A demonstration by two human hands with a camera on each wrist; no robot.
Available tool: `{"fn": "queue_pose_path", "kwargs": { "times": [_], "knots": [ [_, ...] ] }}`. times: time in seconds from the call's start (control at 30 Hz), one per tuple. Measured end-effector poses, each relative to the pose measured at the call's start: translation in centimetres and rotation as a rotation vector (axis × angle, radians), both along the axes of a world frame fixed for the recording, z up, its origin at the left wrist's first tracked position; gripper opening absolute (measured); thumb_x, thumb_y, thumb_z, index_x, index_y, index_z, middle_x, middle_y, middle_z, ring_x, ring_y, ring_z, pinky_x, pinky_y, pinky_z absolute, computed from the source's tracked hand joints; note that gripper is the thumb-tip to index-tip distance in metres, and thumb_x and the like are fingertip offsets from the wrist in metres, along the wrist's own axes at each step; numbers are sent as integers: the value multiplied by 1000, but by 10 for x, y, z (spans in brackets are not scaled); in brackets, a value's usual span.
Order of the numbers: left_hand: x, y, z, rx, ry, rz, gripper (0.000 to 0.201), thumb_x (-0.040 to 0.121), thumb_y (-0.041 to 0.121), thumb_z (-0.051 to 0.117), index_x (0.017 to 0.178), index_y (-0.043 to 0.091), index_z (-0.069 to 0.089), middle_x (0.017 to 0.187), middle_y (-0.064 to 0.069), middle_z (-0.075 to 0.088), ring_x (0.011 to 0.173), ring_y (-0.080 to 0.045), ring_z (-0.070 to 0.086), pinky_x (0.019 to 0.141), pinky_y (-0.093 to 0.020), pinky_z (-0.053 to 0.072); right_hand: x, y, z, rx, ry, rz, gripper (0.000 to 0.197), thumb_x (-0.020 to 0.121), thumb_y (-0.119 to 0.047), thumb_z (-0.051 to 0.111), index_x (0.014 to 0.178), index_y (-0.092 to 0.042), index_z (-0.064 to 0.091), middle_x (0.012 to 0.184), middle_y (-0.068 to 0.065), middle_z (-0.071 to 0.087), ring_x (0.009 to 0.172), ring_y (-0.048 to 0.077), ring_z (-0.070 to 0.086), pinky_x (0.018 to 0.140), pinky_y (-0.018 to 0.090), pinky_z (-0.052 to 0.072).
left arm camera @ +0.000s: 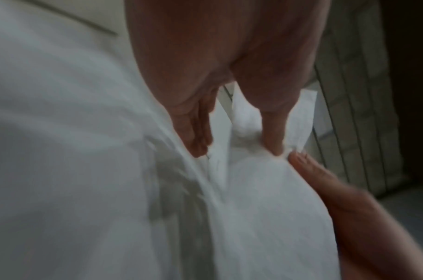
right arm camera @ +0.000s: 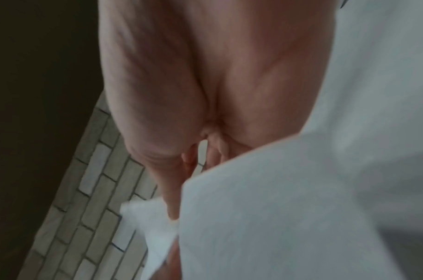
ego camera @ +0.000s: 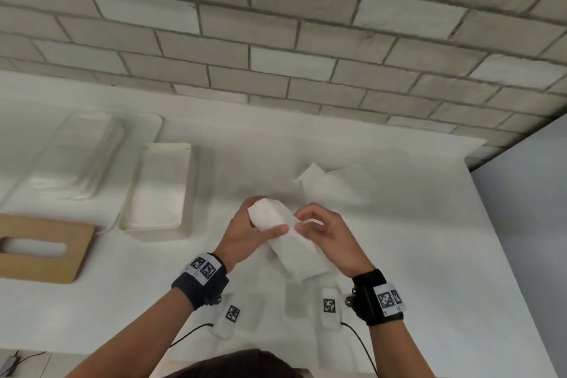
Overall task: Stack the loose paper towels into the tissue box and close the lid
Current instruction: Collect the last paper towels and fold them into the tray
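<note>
Left hand [left arm camera: 229,79] pinches folded white paper towel [left arm camera: 265,199], thumb and fingertips [left arm camera: 198,145] pressed into creased fold. Right hand's fingers [left arm camera: 330,181] touch towel's edge. Tiled wall [left arm camera: 349,113] blurred behind.

Soft matt paper towel [ego camera: 291,242], wooden lid [ego camera: 43,250], seemingly plastic box [ego camera: 156,190]

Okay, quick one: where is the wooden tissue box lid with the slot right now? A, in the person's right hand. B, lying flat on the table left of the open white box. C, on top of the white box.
B: the brown wooden lid with the oval slot lies flat on the white table, left of the open white rectangular tissue box.
</note>
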State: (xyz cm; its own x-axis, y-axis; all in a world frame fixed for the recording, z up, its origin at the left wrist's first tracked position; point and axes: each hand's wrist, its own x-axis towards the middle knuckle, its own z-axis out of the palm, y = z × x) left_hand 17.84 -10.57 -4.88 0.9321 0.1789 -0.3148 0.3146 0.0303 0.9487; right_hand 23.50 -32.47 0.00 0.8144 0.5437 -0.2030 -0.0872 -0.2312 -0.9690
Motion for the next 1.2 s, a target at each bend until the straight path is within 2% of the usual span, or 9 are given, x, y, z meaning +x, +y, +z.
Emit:
{"fn": "queue_pose_path", "kwargs": {
  "times": [0.17, 0.3, 0.37, 0.43, 0.53, 0.67, 0.9, 1.03, 1.2],
  "knots": [
    [24, 11, 17, -25, -91, 92, 24, 89, 36, 86, 102, 18, 75, 99, -2, 80, 92, -23, 76, 84, -44, 59, 93, -6, -7, -392, -435, -59, 27, 96, -6, 71, 114, -26, 68, 119, -9, 75, 115, 14, 72, 104, 33, 56],
    [35, 15, 31, 32, -104, 101, 27, 94, 28, 83, 117, 19, 74, 108, 4, 82, 99, -14, 79, 83, -30, 60, 164, -31, -31, -983, -560, 241, 81, 84, 6, 63, 152, -33, 44, 164, -3, 42, 162, 27, 24, 133, 46, 14],
    [36, 17, 31, 65, -100, 90, 28, 94, 28, 83, 119, 19, 74, 109, 6, 82, 101, -11, 78, 85, -27, 61, 177, -38, -40, -1096, -593, 355, 62, 88, -9, 71, 141, -34, 51, 149, 0, 58, 152, 26, 39, 132, 46, 14],
    [37, 20, 30, 81, -89, 102, 27, 94, 27, 83, 119, 19, 75, 108, 7, 82, 100, -9, 78, 82, -22, 60, 176, -41, -43, -1148, -589, 391, 34, 91, -30, 77, 122, -29, 62, 123, 2, 68, 128, 26, 57, 115, 39, 36],
    [38, 23, 30, 69, -73, 154, 26, 95, 29, 81, 118, 19, 75, 107, 9, 82, 98, -7, 78, 79, -20, 60, 156, -45, -41, -925, -397, 281, 30, 89, -45, 82, 114, -31, 73, 109, -10, 70, 103, 17, 66, 83, 33, 48],
    [45, 24, 30, 27, -30, 250, 22, 96, 32, 80, 112, 17, 77, 103, 10, 83, 96, -10, 79, 78, -21, 62, 103, -38, 2, -466, -210, 27, 23, 93, -42, 82, 115, -35, 79, 105, -20, 79, 95, -1, 73, 86, 22, 57],
    [57, 1, 45, 36, -54, 117, 17, 103, 30, 72, 105, 13, 75, 94, 2, 80, 84, -15, 74, 72, -33, 58, 33, -1, 59, 289, 52, -218, 40, 100, -3, 71, 138, -10, 64, 127, 13, 77, 116, 33, 76, 95, 44, 63],
    [58, -9, 59, -115, 27, 90, 36, 109, 45, 57, 108, 16, 78, 108, -16, 80, 96, -33, 76, 88, -47, 56, 25, 17, 39, 239, 57, -373, 35, 101, -10, 74, 134, -15, 65, 127, 6, 78, 116, 30, 75, 101, 56, 60],
    [52, -8, 79, -186, 92, 97, 39, 113, 42, 47, 117, 16, 77, 102, 1, 83, 95, -23, 79, 82, -33, 58, 17, 26, 27, 102, -39, -522, 14, 103, -26, 74, 114, -21, 79, 112, -2, 81, 107, 23, 77, 97, 58, 61]
  ]
}}
